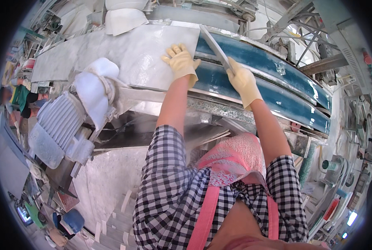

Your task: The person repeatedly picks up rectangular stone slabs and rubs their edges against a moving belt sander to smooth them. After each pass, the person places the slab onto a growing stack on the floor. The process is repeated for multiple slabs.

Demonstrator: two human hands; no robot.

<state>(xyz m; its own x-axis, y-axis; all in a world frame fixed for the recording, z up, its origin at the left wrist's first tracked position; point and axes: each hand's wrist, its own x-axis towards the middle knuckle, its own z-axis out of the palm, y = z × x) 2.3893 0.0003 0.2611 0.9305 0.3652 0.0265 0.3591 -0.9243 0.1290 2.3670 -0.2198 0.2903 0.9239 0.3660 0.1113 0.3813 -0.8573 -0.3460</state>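
Note:
My left hand (180,62), in a cream rubber glove, lies with fingers spread on a pale, wet-looking surface (94,52), near its right end. The gloved right hand (242,81) is closed round the near end of a long, narrow grey strip (214,46). That strip slants away to the upper left, over the start of two blue conveyor belts. The far belt (256,52) and the near belt (273,102) look wet and shiny, running off to the right. My right palm and the strip's gripped end are hidden by the glove.
A dusty finned motor (54,125) with a white cover (95,89) stands left of my arm. Pale strips (119,227) lie at lower left, near a broad pale panel (106,179). Machine framework and a beam (325,64) flank the belts. Another person (21,98) is at far left.

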